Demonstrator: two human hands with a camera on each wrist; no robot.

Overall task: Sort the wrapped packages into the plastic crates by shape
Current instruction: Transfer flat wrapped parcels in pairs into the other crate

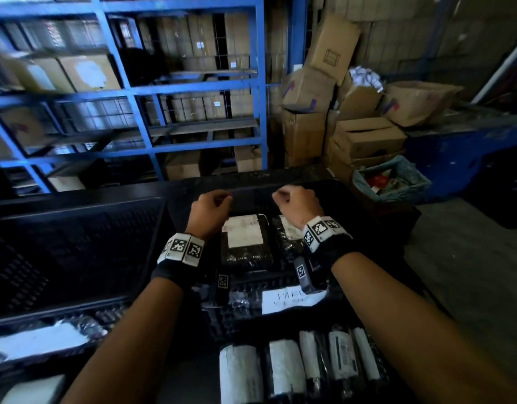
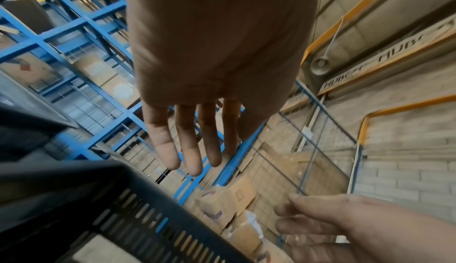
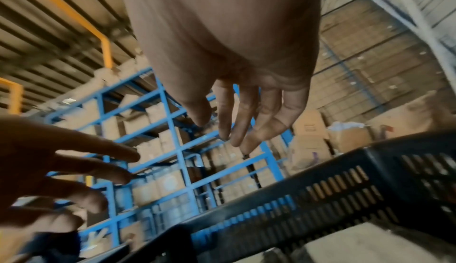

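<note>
Two flat black-wrapped packages [image 1: 245, 243] [image 1: 286, 233] with white labels lie side by side in the middle black crate [image 1: 251, 193]. My left hand [image 1: 212, 207] [image 2: 187, 146] and right hand [image 1: 295, 204] [image 3: 241, 123] hover just above them, near the crate's far wall. Their fingers are relaxed and hold nothing. A handwritten paper label [image 1: 291, 298] is stuck on that crate's near wall. Several roll-shaped packages [image 1: 286, 365] with white labels lie in a row at the bottom. Another black slotted crate [image 1: 76, 243] stands to the left, its inside dark.
More wrapped packages [image 1: 38, 339] lie at the lower left. Blue shelving [image 1: 140, 88] full of cartons rises behind the crates. Cardboard boxes [image 1: 353, 112] are piled at the back right beside a lined bin of rubbish [image 1: 397, 179].
</note>
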